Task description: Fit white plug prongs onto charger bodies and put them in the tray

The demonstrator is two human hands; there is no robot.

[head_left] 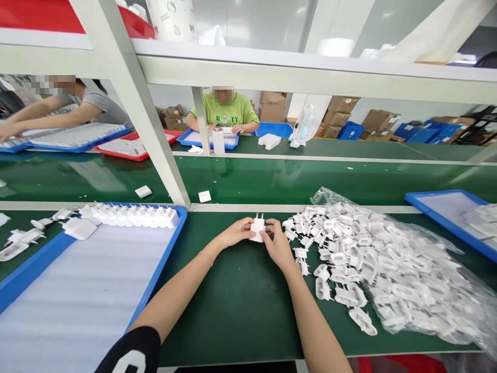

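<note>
Head view, your left hand [236,232]: its fingers are closed on the left side of a white plug [257,228].
Your right hand [276,243]: its fingers grip the same plug from the right, so both hands meet on it.
White plug: it is held just above the green table [240,305], near the far edge in front of you, with two prongs pointing up.
Pile of white parts [349,259]: it lies on a clear plastic bag [427,269] just right of your right hand; the nearest pieces almost reach your wrist.
Blue tray [166,254]: it sits to your left, lined with white foam, well apart from your hands.
Row of plugs [132,215]: they stand side by side along the tray's far edge.
Loose parts [23,237]: they are scattered on the table left of the tray.
Second blue tray [438,207]: it lies at the far right, beyond the bag.
Co-workers: one in a green shirt [225,110] sits across the line at a tray; another person's arm [58,118] reaches over trays at far left.
</note>
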